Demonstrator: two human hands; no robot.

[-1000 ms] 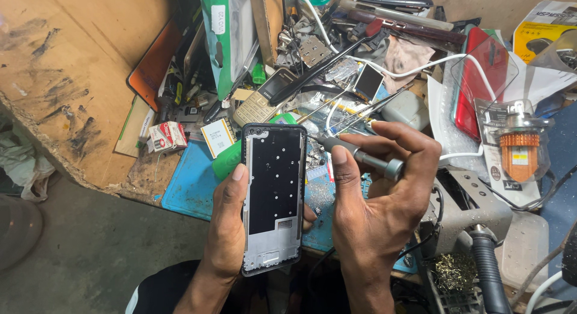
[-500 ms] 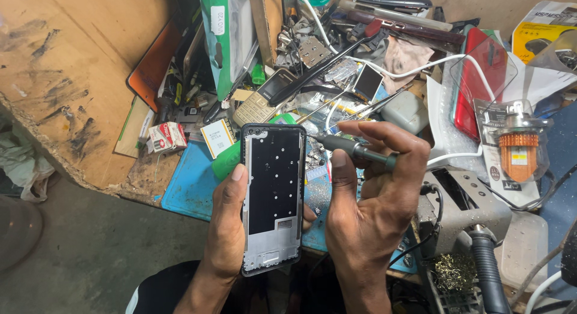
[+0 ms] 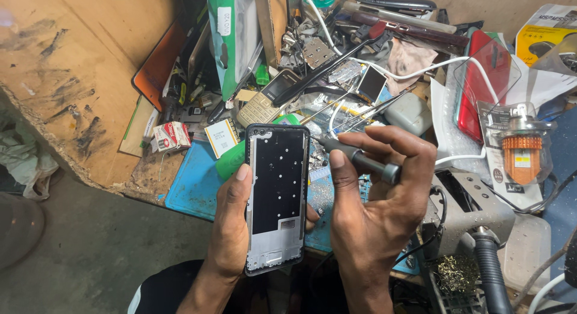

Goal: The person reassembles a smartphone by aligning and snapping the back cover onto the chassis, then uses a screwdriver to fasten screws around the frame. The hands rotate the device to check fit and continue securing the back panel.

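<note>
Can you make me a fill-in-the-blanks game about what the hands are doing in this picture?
1. The left hand holds an opened ____ frame upright.
2. The right hand grips a small grey ____, its tip near the frame's top.
3. Under the frame lies a ____ work mat.
4. A small box coloured red and ____ sits at the mat's left.

Missing words: phone; screwdriver; blue; white
</note>
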